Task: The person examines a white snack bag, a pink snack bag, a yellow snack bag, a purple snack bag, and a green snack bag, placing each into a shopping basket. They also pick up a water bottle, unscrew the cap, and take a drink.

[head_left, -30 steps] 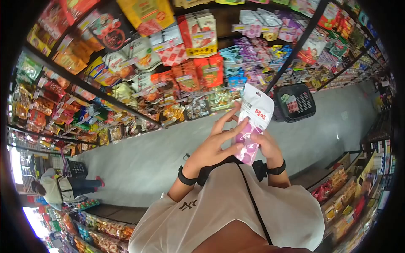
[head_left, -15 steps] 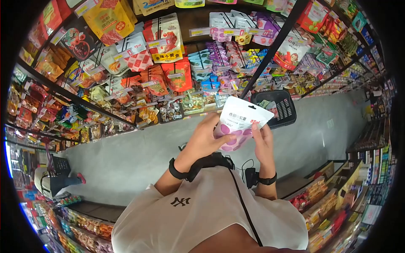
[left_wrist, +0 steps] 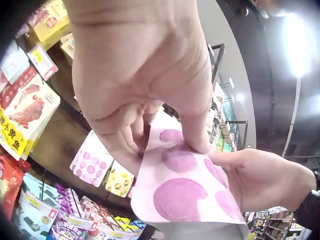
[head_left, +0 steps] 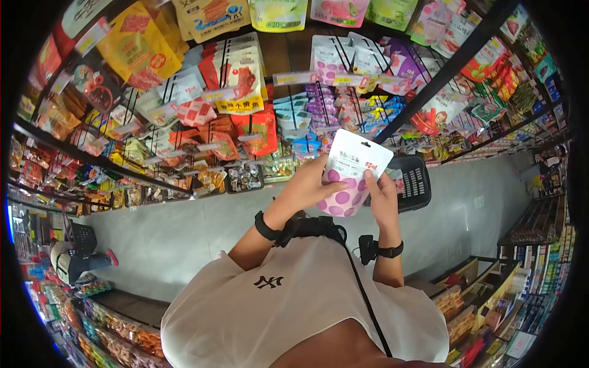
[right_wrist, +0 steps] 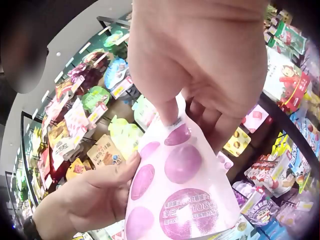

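Purple and white, here's the bag [head_left: 354, 173], up at one o'clock from the shirt [head_left: 294, 288], left hand [head_left: 307, 189] gripping its nine o'clock edge, right hand [head_left: 384, 201] pinching at three; likely light, soft, slightly slippery, so those sides look safest

1. the head view is moderately bright, its wide lens bending the shelves [head_left: 291, 54] into curves inside a black, rounded border.
2. at its left edge, a strip of glare [head_left: 10, 227] shows a blue fringe; the grey floor [head_left: 184, 227] looks softly lit.
3. in the left wrist view, a ceiling light [left_wrist: 297, 45] burns out to white against the dark ceiling [left_wrist: 270, 105]; shadow gathers between the fingers of the left hand [left_wrist: 140, 70].
4. in the right wrist view, pale glare breaks up print on the pouch [right_wrist: 182, 162]; a dark, blurred shape [right_wrist: 22, 47] fills the upper left.
5. small distant lettering is too soft to read.
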`<state>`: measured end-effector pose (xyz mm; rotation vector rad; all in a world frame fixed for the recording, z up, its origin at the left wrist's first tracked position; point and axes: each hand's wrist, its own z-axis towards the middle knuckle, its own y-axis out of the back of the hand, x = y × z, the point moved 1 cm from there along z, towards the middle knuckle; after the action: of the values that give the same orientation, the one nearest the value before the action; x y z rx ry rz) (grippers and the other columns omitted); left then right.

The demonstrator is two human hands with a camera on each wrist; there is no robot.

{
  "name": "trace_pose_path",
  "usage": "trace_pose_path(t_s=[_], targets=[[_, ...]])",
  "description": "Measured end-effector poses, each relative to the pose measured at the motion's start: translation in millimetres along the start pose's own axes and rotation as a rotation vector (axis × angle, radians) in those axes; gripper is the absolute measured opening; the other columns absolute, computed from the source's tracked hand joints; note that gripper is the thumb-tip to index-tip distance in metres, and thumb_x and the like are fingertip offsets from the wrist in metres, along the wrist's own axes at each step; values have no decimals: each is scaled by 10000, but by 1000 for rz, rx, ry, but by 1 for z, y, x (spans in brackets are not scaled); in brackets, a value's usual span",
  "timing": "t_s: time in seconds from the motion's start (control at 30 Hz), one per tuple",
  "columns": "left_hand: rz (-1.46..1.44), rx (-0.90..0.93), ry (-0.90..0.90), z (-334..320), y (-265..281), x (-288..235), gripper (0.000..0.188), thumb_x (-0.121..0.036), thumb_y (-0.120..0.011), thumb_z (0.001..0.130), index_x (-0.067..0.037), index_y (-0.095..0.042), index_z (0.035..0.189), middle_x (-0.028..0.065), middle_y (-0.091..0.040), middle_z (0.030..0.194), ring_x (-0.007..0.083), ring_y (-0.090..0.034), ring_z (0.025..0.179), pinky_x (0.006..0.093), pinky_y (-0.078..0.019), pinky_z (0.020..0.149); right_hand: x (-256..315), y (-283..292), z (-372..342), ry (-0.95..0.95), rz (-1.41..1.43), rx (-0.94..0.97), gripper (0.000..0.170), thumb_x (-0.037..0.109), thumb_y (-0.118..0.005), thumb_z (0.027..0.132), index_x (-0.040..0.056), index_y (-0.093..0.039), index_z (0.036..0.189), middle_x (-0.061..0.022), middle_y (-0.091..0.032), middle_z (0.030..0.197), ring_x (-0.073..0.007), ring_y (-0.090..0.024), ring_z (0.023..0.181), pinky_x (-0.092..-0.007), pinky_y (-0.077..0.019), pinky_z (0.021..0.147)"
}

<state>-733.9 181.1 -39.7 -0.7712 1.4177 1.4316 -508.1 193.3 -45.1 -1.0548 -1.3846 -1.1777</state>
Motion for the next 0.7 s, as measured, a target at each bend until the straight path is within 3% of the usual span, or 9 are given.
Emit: trace_pose_path(t_s=[0.07, 0.17, 0.2, 0.3, 0.33, 0.43, 0.53, 0.7], targets=[[27, -36, -28, 33, 2, 12, 591, -332, -889, 836, 15, -588, 1207, 203, -723, 1049, 310, -743, 879, 403, -585, 751, -4, 1, 34, 26, 59, 11, 304, 230, -621, 1085, -23, -681, 1242, 4, -709, 1001, -43, -573, 856, -237, -468, 765], [106, 42, 88, 71, 9, 19, 725, -415, -880, 812, 51, -540, 1251, 263, -706, 1017, 443, -717, 919, 486, -558, 783, -14, 6, 76, -14, 68, 15, 311, 230, -628, 1080, -25, -683, 1250, -1, -718, 1022, -43, -581, 868, -242, -475, 773], [-11, 64, 92, 82, 5, 33, 758, -440, -874, 816, 40, -520, 1283, 263, -704, 1029, 437, -720, 927, 482, -561, 779, -18, 9, 84, -46, 59, 13, 313, 229, -631, 1079, -25, -684, 1254, -4, -722, 1034, -44, -584, 874, -244, -478, 777], [61, 60, 106, 110, -4, 55, 641, -343, -880, 845, 8, -578, 1288, 187, -729, 1015, 280, -727, 852, 389, -569, 757, -37, 17, 112, -88, 100, 8, 320, 225, -632, 1077, -27, -681, 1268, -14, -733, 1066, -53, -602, 906, -249, -488, 799], [30, 41, 37, 117, -7, 64, 646, -317, -869, 858, 6, -560, 1324, 185, -730, 1055, 255, -729, 896, 399, -578, 778, -40, 20, 120, -124, 91, 28, 319, 221, -633, 1076, -24, -682, 1273, -27, -735, 1107, -67, -612, 949, -257, -491, 841], [61, 124, 113, 143, -9, 85, 639, -283, -855, 874, 7, -541, 1348, 197, -725, 1092, 257, -730, 942, 407, -584, 801, -58, 24, 149, -130, 141, 34, 318, 223, -634, 1075, -26, -684, 1266, -39, -733, 1140, -77, -615, 985, -265, -486, 871], [-40, 69, 96, 164, -16, 106, 625, -261, -851, 874, 14, -534, 1338, 208, -720, 1098, 296, -732, 962, 416, -585, 808, -66, 29, 183, -90, 129, 74, 320, 236, -644, 1070, -23, -691, 1251, -45, -730, 1148, -84, -614, 1000, -267, -481, 887], [84, -16, 165, 197, -13, 113, 533, -228, -842, 872, 34, -576, 1252, 219, -722, 1084, 310, -734, 949, 411, -583, 794, -87, 36, 240, -81, 72, 130, 300, 263, -674, 1055, 6, -714, 1205, 11, -720, 1002, -60, -593, 880, -256, -475, 783]])
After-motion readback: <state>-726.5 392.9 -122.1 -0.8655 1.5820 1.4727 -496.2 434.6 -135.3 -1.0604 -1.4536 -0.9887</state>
